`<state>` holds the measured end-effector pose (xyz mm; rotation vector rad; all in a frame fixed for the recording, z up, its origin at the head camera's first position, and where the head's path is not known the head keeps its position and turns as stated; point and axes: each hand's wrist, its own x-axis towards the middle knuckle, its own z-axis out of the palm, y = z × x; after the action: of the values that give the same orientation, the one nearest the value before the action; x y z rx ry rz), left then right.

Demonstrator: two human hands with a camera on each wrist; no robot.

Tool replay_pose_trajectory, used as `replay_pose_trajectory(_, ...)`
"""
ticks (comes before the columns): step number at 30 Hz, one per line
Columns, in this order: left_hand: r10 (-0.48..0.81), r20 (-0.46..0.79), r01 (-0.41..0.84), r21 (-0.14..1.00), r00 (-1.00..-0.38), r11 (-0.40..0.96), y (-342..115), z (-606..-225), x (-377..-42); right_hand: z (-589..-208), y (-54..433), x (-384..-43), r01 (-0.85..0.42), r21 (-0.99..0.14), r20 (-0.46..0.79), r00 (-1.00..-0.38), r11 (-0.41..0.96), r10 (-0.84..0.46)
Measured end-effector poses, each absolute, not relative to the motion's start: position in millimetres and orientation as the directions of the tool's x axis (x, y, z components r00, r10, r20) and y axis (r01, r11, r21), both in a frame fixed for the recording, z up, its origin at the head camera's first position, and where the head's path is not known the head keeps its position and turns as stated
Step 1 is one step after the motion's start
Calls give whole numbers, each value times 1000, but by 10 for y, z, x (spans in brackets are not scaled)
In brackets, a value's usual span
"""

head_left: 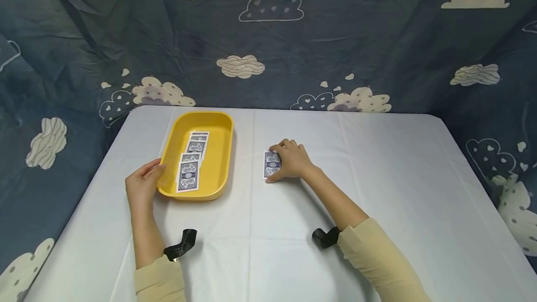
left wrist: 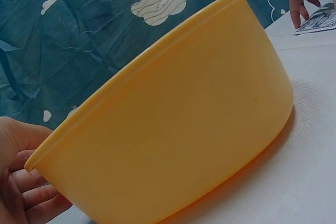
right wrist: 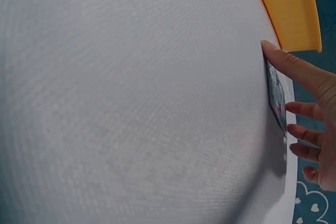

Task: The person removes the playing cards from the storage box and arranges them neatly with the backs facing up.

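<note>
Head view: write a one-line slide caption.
The left hand grips a yellow tray of face-down playing cards while the right hand holds another face-down card beside the tray.

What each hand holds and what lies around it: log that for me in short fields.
Left hand: grips tray, left rim, near end
Right hand: holds card by near and far edges; one or several, unclear
Tray: yellow, left of card
Tray cards: overlapping, backs up
Cloth: white
Backdrop: dark, cloud print
</note>
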<state>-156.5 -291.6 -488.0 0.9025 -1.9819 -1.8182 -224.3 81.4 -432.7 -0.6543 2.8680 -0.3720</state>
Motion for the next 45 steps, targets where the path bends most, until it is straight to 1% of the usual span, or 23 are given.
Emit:
replay_pose_trajectory(2,-643,-201,-258,966,-739,-6,-2913,-4895,-1568,-4325,805,-2253,-396,-283,-108,-892,873,-440)
replay_pose_trajectory(4,-647,-221,-265,964,-730,-29,-2913,-4902,-1569,-4311,786,-2269,-391,-296,-74,-900,872,-429)
replay_pose_trajectory(7,-648,-229,-267,963,-726,-40,-2915,-4917,-1575,-4255,725,-2287,-390,-332,4,-911,859,-413)
replay_pose_trajectory(10,-648,-232,-273,961,-726,-38,-2920,-4924,-1586,-4160,620,-2274,-412,-340,77,-908,845,-412)
replay_pose_trajectory(13,-652,-233,-292,956,-722,-18,-2916,-4911,-1596,-4037,472,-2243,-437,-327,120,-899,838,-422)
replay_pose_trajectory(18,-665,-199,-288,957,-720,25,-2937,-4875,-1581,-3816,51,-2204,-471,-343,135,-881,813,-454)
replay_pose_trajectory(21,-666,-177,-264,964,-725,31,-2953,-4881,-1574,-3714,-256,-2185,-514,-340,123,-855,788,-505)
replay_pose_trajectory(26,-670,-189,-249,968,-718,-7,-2949,-4916,-1594,-3705,-694,-2184,-618,-295,80,-776,729,-625)
replay_pose_trajectory(29,-666,-184,-240,971,-723,-8,-2926,-4917,-1620,-3778,-892,-2220,-652,-263,22,-741,711,-671)
replay_pose_trajectory(36,-643,-160,-231,973,-749,27,-2892,-4880,-1628,-4000,-1203,-2274,-684,-234,-136,-681,691,-719)
replay_pose_trajectory(39,-640,-154,-215,976,-752,18,-2896,-4849,-1611,-4087,-1288,-2263,-690,-197,-182,-672,697,-717)
replay_pose_trajectory(42,-647,-148,-199,980,-748,6,-2894,-4851,-1614,-4170,-1347,-2263,-684,-163,-208,-681,711,-702)
replay_pose_trajectory(45,-644,-125,-183,983,-755,23,-2877,-4836,-1607,-4233,-1387,-2269,-662,-160,-225,-698,732,-680)
